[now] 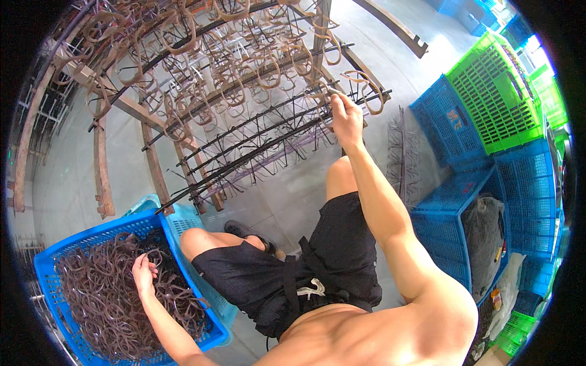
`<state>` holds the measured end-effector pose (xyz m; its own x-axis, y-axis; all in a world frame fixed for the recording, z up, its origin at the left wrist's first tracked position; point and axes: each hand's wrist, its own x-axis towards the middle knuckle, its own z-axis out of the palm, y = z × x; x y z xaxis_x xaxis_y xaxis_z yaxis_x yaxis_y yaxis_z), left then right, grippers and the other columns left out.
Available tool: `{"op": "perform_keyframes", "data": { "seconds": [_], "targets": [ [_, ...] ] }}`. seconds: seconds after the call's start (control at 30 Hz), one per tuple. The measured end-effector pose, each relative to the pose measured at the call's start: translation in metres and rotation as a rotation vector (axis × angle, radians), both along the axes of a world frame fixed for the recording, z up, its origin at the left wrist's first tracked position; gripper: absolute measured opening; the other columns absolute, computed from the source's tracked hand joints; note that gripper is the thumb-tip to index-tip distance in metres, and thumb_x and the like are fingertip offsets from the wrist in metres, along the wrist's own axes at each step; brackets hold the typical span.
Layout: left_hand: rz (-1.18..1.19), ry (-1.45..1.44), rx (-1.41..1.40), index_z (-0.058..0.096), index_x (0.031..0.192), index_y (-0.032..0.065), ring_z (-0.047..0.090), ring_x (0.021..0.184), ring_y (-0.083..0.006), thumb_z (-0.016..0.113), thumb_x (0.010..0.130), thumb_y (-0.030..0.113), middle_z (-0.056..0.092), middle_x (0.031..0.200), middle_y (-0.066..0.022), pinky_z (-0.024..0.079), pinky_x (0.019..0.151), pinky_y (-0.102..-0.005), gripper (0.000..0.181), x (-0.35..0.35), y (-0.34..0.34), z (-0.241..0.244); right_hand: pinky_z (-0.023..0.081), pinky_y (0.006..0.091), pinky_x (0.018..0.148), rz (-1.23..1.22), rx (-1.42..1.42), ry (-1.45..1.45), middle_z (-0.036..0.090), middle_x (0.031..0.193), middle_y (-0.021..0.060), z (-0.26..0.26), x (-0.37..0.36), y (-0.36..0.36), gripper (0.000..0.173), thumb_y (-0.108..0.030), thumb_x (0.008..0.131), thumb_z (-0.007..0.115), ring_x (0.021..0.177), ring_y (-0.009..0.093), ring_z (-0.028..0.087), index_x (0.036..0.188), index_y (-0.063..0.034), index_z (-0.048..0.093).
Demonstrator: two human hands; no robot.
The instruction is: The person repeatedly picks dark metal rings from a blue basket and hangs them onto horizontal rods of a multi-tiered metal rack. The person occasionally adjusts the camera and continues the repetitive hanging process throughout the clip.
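My left hand is at the right part of a blue plastic basket, its fingers on one of the many curved brown pieces heaped there. Raised in front of me, my right hand pinches a small brown piece near the right end of a black hooked rod. Two brown loops hang at that end of the rods. Many similar loops hang from rods further back on the rack. Most hooks on the nearest rods bear no loops.
A rusty metal rack frame stands ahead, its legs reaching the floor. At the right are a green crate, blue crates and a dark bag in one of them. Another hooked rod lies on the floor.
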<state>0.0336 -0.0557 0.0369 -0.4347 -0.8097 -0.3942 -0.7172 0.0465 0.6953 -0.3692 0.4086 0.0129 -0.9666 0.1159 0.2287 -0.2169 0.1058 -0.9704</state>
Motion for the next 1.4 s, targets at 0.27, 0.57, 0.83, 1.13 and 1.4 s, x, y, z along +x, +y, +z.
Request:
{"op": "perform_keyframes", "data": {
  "seconds": [0.27, 0.57, 0.83, 1.13, 1.4],
  "targets": [
    [0.372, 0.615, 0.330, 0.058, 0.100, 0.0049, 0.058, 0.076, -0.0163, 0.058, 0.087, 0.020, 0.058, 0.081, -0.0023, 0.045, 0.066, -0.0260, 0.019, 0.033, 0.035, 0.014, 0.031, 0.0216, 0.041, 0.075, -0.193, -0.185, 0.042, 0.056, -0.0053, 0.005, -0.009, 0.015, 0.022, -0.019, 0.092, 0.047, 0.046, 0.004, 0.037, 0.099, -0.0024, 0.060],
    [0.145, 1.096, 0.764, 0.056, 0.089, 0.0035, 0.052, 0.068, -0.0183, 0.054, 0.086, 0.033, 0.054, 0.073, -0.0031, 0.043, 0.058, -0.0298, 0.030, -0.003, 0.177, 0.034, 0.035, 0.0434, 0.090, -0.256, 0.815, 0.408, 0.050, 0.106, 0.0186, 0.037, 0.069, -0.015, 0.044, -0.023, 0.082, 0.062, 0.104, 0.035, 0.044, 0.115, 0.0027, 0.050],
    [-0.305, 0.846, 1.032, 0.054, 0.096, -0.0003, 0.055, 0.064, -0.0161, 0.041, 0.096, 0.026, 0.046, 0.068, -0.0019, 0.045, 0.053, -0.0287, 0.030, -0.034, 0.230, 0.024, 0.044, 0.0271, 0.062, 1.456, 0.130, -0.145, 0.058, 0.080, 0.0071, 0.046, 0.194, -0.081, 0.034, -0.025, 0.084, 0.064, 0.068, 0.015, 0.053, 0.105, 0.0013, 0.061],
    [-0.374, 0.414, -0.425, 0.055, 0.101, 0.0008, 0.056, 0.066, -0.0165, 0.047, 0.093, 0.017, 0.059, 0.079, -0.0071, 0.046, 0.062, -0.0275, 0.020, -0.031, 0.211, 0.011, 0.045, 0.0231, 0.053, 1.174, 0.045, -0.094, 0.060, 0.070, 0.0035, 0.013, 0.178, -0.070, 0.025, -0.015, 0.088, 0.057, 0.058, 0.008, 0.055, 0.105, 0.0035, 0.060],
    [0.326, -0.593, -0.487, 0.042, 0.125, -0.0033, 0.049, 0.110, -0.0388, 0.046, 0.085, 0.054, 0.047, 0.123, -0.0267, 0.038, 0.094, -0.0448, 0.070, 0.043, 0.122, -0.012, 0.034, 0.0210, 0.037, -0.042, -0.385, -0.057, 0.042, 0.054, -0.0033, 0.014, 0.077, -0.064, 0.026, -0.021, 0.094, 0.048, 0.041, 0.005, 0.039, 0.110, -0.0028, 0.057]
  ]
}}
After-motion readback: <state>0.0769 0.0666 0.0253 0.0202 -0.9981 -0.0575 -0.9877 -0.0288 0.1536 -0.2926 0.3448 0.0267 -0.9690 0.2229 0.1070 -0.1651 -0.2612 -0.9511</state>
